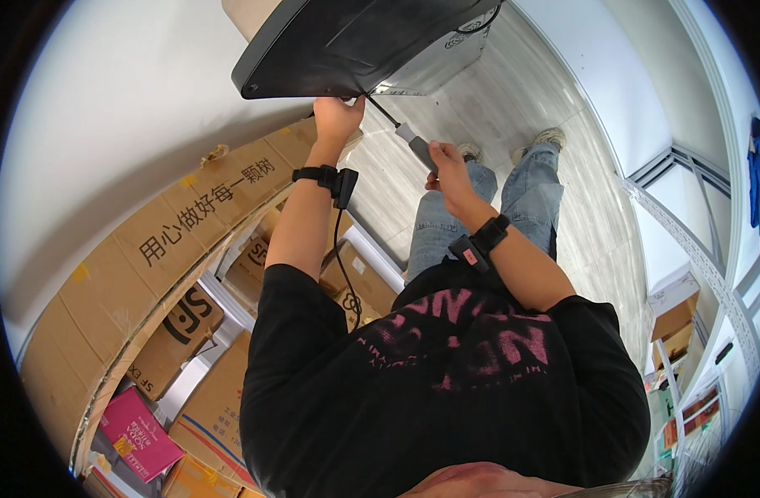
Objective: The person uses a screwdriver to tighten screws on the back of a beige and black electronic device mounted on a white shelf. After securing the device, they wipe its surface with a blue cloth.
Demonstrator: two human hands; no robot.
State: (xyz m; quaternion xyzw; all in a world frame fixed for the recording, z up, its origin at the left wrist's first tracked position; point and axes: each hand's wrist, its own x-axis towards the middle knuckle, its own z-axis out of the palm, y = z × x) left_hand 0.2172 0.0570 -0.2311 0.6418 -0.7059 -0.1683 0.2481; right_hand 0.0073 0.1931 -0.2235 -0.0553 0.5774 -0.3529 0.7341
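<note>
Nearest to us is the person's black shirt (446, 373), with pink print across the chest. To its near left we see a pink box (139, 432) beside brown cardboard cartons (210, 415), and a long brown cardboard panel (197, 199) curves along the left, beyond them. A little farther off, each wrist wears a black strap: the left strap (317, 174) carries a small black unit with a dark cable (337, 249) running down from it, and the right strap (489, 235) sits on the other forearm. Legs in blue jeans (529, 195) stand below the right arm.

Beyond, we find the right hand (452, 174) closed around the grey handle of a screwdriver (415, 148), thumb laid along it. The tool slants to the far left, its dark shaft reaching the near edge of a large black casing (355, 50). The left hand (338, 118) is at that same edge, just left of the shaft's end, thumb raised; its other fingers are partly hidden, so we cannot tell how far open it is or whether it has hold of anything. The casing fills the far middle, above the pale floor (600, 207). At the far right hangs a blue item (757, 170).
</note>
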